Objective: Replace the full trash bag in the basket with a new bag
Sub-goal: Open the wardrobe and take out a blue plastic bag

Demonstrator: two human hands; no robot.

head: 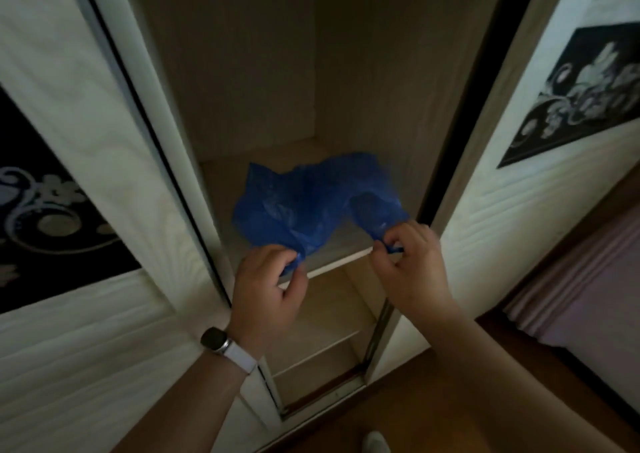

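Blue plastic, thin and crumpled: the new bag (pixel 304 200) lies on the wardrobe shelf (pixel 221 182), out in front of you at 12 o'clock. Your left hand (pixel 266 283) pinches the bag's near edge at its 7 o'clock, and your right hand (pixel 412 262) pinches a twisted corner at its 4 o'clock. Both hands are grasping flimsy film, so draw them apart gently and evenly to find the mouth; a sharp tug would likely tear it. Lift the bag over the shelf's front lip before you shake it open. The basket is not in view.
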